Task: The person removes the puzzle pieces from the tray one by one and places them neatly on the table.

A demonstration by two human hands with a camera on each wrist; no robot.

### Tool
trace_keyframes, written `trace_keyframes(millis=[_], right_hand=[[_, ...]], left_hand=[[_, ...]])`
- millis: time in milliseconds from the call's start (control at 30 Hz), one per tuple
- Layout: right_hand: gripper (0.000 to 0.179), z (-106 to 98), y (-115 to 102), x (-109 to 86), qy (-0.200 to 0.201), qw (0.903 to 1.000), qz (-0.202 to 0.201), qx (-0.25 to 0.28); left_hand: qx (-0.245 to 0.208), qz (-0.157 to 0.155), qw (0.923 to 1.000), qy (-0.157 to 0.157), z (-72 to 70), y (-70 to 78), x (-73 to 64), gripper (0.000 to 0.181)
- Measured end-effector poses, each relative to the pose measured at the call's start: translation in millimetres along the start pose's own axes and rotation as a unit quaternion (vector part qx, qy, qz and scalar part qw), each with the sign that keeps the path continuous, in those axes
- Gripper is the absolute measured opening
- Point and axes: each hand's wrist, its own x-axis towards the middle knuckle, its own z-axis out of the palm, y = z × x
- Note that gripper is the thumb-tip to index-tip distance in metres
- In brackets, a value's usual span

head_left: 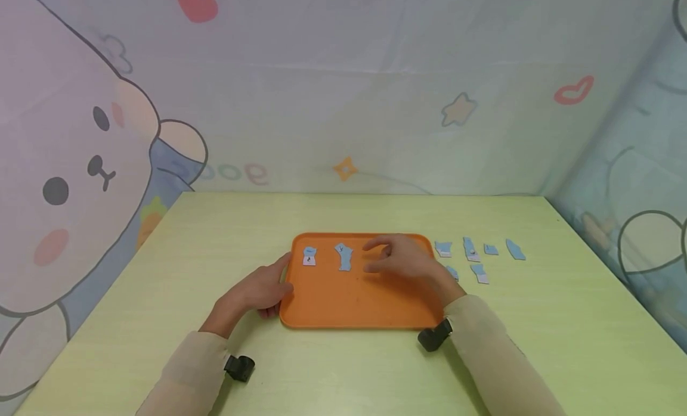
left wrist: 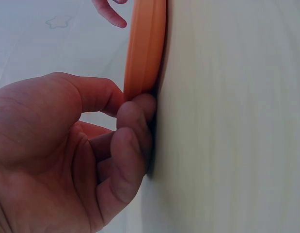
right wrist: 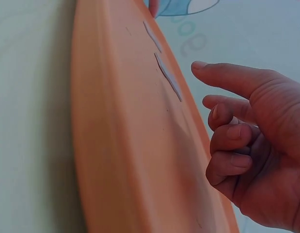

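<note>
An orange tray lies on the table, bearing a small pale-blue and pink piece at upper left and a jagged light-blue piece beside it, both flat with dark marks. My left hand holds the tray's left edge; the left wrist view shows the thumb at the rim and curled fingers low against it. Above the right half of the tray, my right hand hovers with nothing in its grasp. In the right wrist view its thumb and index finger are apart, the other fingers bent.
Several more irregular light-blue pieces, among them a pointed one and a blue-pink one, lie on the pale yellow-green table right of the tray. A cartoon-printed cloth hangs behind the table.
</note>
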Motion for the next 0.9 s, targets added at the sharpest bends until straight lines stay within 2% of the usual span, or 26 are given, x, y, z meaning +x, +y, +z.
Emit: trace_keyframes(millis=[333, 633, 900], right_hand=[[0.047, 6.7, 0.5, 10.9, -0.007, 0.9997, 0.022, -0.008], [0.053, 13.1, -5.1, 16.8, -0.012, 0.9995, 0.022, -0.018], [0.058, 17.0, -8.4, 25.6, -0.011, 0.9982, 0.039, -0.044]], left_hand=[[-0.013, -0.004, 0.9999, -0.005, 1.0, -0.2, 0.6, 0.074], [-0.021, -0.005, 0.9998, -0.006, 2.3, -1.7, 0.7, 0.074], [-0.01, -0.015, 0.9998, -0.003, 2.5, -0.9, 3.2, 0.074]])
